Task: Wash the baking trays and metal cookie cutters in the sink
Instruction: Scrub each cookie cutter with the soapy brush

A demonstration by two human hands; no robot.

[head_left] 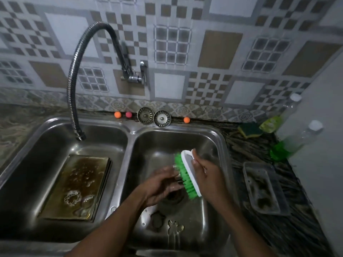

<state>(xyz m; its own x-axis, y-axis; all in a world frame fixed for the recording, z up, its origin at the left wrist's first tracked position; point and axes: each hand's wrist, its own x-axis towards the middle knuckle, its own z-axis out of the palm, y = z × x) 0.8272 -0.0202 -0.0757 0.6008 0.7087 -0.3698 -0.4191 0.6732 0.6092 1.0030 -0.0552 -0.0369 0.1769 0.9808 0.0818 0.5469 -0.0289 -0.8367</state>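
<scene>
The right hand grips a scrubbing brush by its white back, fingers wrapped over the top edge, green bristles facing left. The left hand is just beside it, fingers curled in against the bristles. It is blurred, so I cannot tell whether it holds anything. Both hands are above the drain of the right basin of a steel double sink.

On the basin floor nearer the viewer lie two metal cookie cutters: a rounded cutter and, just right of it, a figure-shaped cutter.

In the left basin a stack of baking trays lies flat, brown-stained and wet. A flower-shaped cutter rests on the top tray at its near end, with other shapes beside it too faint to name. A bendy metal tap hose arches from the tiled wall and ends over this basin's far side.

On the far rim stand two round drain strainers, with two small balls to their left and one to their right.

On the dark counter to the right sit a green and yellow sponge, a clear plastic tray and two clear bottles.
</scene>
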